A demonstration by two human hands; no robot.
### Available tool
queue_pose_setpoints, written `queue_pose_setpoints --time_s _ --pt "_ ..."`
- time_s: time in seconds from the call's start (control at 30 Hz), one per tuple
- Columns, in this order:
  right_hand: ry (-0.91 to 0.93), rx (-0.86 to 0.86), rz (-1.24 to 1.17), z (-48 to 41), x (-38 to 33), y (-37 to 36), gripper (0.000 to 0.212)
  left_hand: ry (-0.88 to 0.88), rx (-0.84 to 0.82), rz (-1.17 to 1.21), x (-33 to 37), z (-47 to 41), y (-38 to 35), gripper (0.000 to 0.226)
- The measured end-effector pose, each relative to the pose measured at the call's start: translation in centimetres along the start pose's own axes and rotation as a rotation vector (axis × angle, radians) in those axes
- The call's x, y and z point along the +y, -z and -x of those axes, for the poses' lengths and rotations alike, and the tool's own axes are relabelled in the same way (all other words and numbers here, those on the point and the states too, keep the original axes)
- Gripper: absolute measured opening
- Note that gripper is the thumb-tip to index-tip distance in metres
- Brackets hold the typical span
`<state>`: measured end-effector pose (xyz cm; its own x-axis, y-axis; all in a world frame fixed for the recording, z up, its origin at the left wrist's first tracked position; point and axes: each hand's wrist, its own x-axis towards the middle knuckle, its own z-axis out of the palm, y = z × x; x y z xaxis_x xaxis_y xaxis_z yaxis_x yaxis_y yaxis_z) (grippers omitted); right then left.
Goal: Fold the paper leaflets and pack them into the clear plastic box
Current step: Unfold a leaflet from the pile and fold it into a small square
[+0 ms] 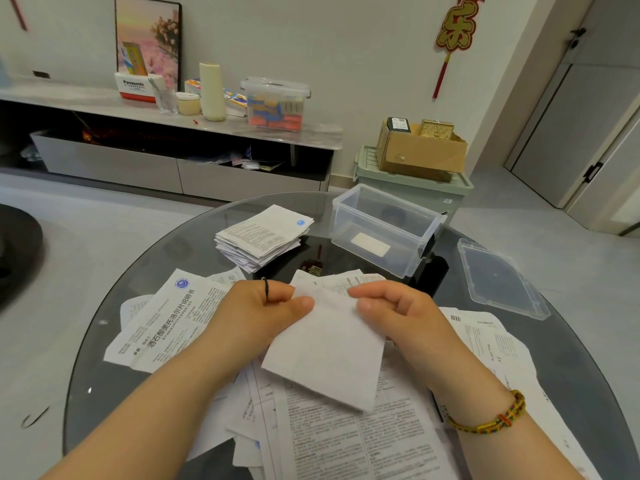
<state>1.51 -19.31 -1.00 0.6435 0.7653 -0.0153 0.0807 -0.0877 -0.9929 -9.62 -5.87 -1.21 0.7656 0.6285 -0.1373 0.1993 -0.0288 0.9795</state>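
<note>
Both hands hold one leaflet above the round glass table; the left hand pinches its upper left edge between thumb and curled fingers, and the right hand pinches the upper right edge the same way. The sheet shows its blank white back, hangs tilted toward the camera, and its lower corner dips over the loose leaflets spread across the near half of the table — printed sheets overlapping at all angles, one on the left with a blue round logo and large Chinese characters. A black band sits on a left finger; a braided bracelet circles the right wrist.

Beyond the hands, left of centre, lies a stack of folded leaflets, edges uneven; to its right, well apart from the hands, stands the clear box, open, with only a pale label visible on its floor; whether any leaflet lies inside I cannot tell. Its lid lies flat on the table's right side, near the box but not touching it.

Behind the table, on the floor, a green bin carries a cardboard carton; a low cabinet along the wall bears a lidded plastic tub, a cream bottle and a framed picture.
</note>
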Motion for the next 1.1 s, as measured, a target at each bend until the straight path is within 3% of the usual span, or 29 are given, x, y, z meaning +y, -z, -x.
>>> queue_pose_setpoints --time_s 0.07,0.23,0.3,0.43,0.53,0.87,1.0,1.1 --pt "-0.009 0.024 0.033 0.0 0.2 -0.1 0.021 0.024 -0.064 0.014 0.1 0.1 0.1 0.004" --pt "0.019 0.192 0.024 -0.5 0.6 0.2 0.022 0.125 -0.234 0.012 -0.2 0.0 0.4 0.014" --pt "0.010 0.204 0.016 -0.6 0.7 0.4 0.022 0.126 -0.205 0.002 -0.3 -0.2 0.4 0.010" --pt "-0.034 0.065 0.087 -0.3 0.6 0.1 0.022 0.078 -0.129 -0.055 -0.3 -0.4 0.6 0.009" --pt "-0.036 0.088 0.142 -0.5 0.7 -0.1 0.018 0.045 -0.070 -0.061 -0.4 -0.6 0.7 0.016" --pt "-0.151 0.056 -0.116 -0.8 0.2 -0.4 0.019 0.021 0.113 0.265 -0.4 -0.6 0.2 0.011" --pt "-0.155 0.142 -0.044 -1.6 -0.5 -0.7 0.019 -0.022 0.096 0.204 0.1 -0.5 0.2 0.011" --pt "-0.127 0.211 0.031 -2.7 -2.0 -0.5 0.022 -0.115 0.091 0.022 -0.1 -0.7 0.6 0.012"
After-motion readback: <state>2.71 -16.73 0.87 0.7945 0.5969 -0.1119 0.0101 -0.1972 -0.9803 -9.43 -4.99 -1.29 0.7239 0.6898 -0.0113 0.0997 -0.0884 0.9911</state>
